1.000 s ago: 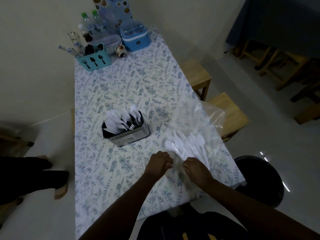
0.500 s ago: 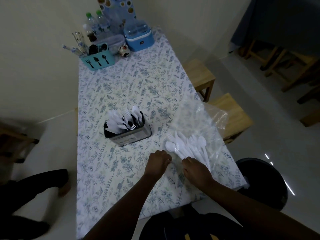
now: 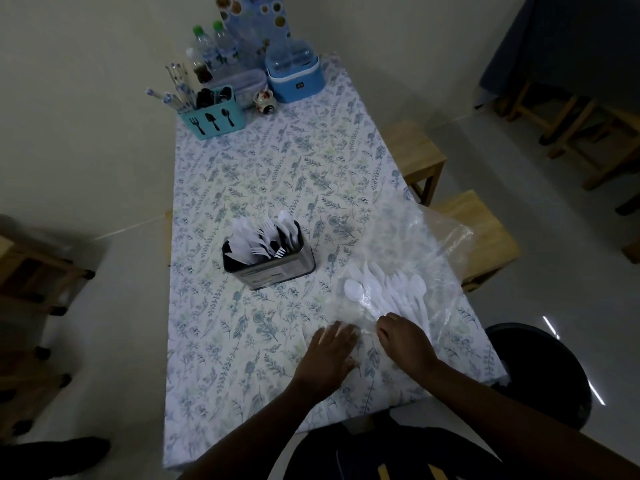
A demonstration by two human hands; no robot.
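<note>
Floral table (image 3: 277, 174), lower right: cutlery bag (image 3: 415, 237) laid just beyond right hand (image 3: 405, 341), handles toward it; bag edge pinched there, left hand (image 3: 332, 348) spread flat alongside.

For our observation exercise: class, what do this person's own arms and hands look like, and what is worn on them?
The left forearm and right forearm are bare to the picture's edge, no sleeves showing. The left hand and right hand wear no gloves; no watch, ring or bracelet is visible in this dim light.
</note>
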